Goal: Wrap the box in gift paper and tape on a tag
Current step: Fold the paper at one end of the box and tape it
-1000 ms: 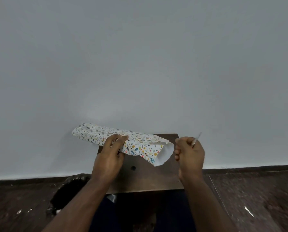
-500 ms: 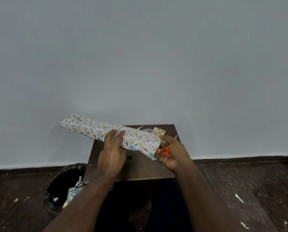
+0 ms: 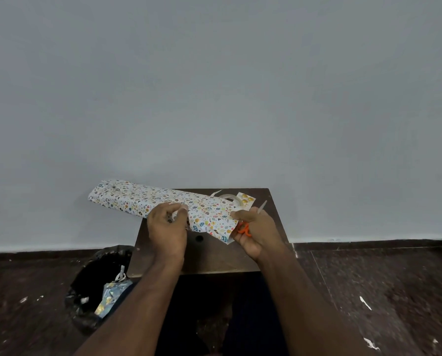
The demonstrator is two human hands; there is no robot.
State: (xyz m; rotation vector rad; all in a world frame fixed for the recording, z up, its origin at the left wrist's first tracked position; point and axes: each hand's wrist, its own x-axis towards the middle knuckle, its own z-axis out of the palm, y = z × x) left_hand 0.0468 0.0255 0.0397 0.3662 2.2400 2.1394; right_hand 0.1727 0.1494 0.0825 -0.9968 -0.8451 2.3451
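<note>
Since 0.5 s ago: little change; right hand (image 3: 257, 233) has shifted slightly w/ the paper end, and the thin pale blade tip now shows above the knuckles. Left hand (image 3: 167, 231) much as before.

Hidden/unclear: box itself not visible, fully covered by gift paper (image 3: 163, 202); only the long flat shape under the wrap suggests it. Left fingertips curl into the paper's near edge, exact pinch obscured by the hand's back. Scissors (image 3: 244, 229) mostly buried in right palm: orange handle loops + one slim blade tip seen. Tape roll (image 3: 231, 197) half behind the parcel.

Materials: paper white, small multicolour print, slightly creased, white underside at lower right corner. Parcel lies diagonally, centre frame, its left end overhanging the dark brown wooden table (image 3: 207, 258), which has a small round hole. Tape roll pale, translucent, loose tail. Tag (image 3: 245, 200), white card w/ yellow-orange blobs, beside the roll.

Hands: left grasps the paper mid-parcel; right grips scissors, thumb on the paper's right end.

Around: black bin bag (image 3: 96, 281) lower left w/ blue printed scrap (image 3: 110, 298); dark floor w/ white flecks; plain grey wall.
</note>
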